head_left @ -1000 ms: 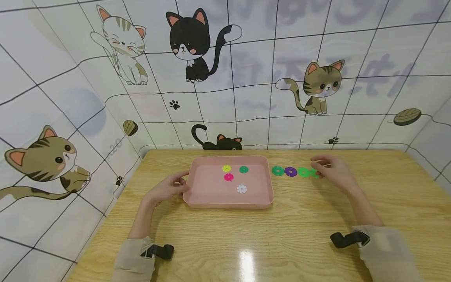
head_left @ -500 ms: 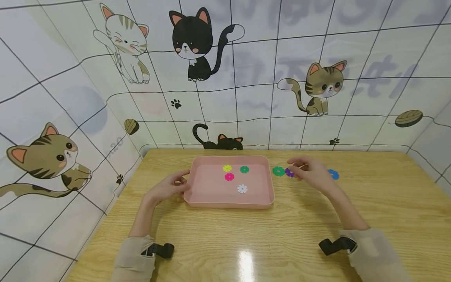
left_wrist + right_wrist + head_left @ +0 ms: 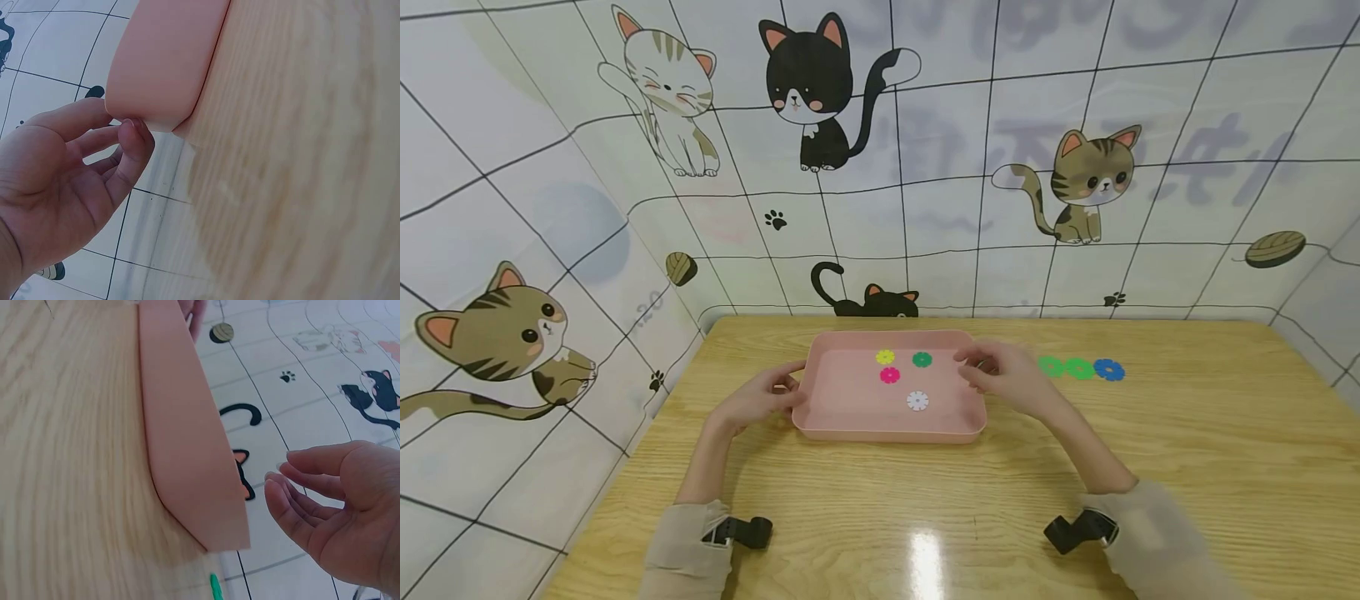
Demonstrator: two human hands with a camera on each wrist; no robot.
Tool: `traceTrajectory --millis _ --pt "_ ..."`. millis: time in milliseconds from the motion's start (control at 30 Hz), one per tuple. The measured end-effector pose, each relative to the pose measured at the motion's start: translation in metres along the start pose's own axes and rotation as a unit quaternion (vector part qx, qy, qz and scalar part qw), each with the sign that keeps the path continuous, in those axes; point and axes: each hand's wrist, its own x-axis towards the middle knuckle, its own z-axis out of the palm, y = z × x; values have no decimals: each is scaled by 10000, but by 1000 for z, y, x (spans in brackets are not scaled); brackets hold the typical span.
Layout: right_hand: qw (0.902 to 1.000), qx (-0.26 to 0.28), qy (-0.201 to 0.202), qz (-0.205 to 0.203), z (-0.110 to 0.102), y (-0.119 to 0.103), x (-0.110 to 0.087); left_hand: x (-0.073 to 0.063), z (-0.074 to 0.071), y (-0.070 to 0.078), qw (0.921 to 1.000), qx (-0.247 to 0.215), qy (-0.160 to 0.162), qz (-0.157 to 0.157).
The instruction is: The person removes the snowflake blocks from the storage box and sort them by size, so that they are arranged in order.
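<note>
Wood-grain table (image 3: 820,500): pink tray (image 3: 850,408), green discs (image 3: 1079,369), blue disc (image 3: 1102,368).

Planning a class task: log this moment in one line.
Left hand: touching tray; right hand: above tray's right rim; in tray: four discs; table: disc row

- You see the tray (image 3: 842,414) mid-frame on the table (image 3: 850,517), four discs (image 3: 917,401) inside.
- Left end: your left hand (image 3: 760,400).
- Upper right corner: your right hand (image 3: 1009,377), left of a disc row (image 3: 1080,369).

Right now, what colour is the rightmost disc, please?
The rightmost disc is blue, clearest in the head view.
</note>
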Motion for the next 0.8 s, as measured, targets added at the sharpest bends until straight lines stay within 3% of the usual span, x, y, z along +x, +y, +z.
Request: traceTrajectory --millis 400,800 --pt "9964 -391 -715 -242 46 4 26 2 -1 -1 9999 -100 -88 83" --pt "9915 -1087 -692 183 70 7 34 1 -1 -3 10000 -44 -74 33"
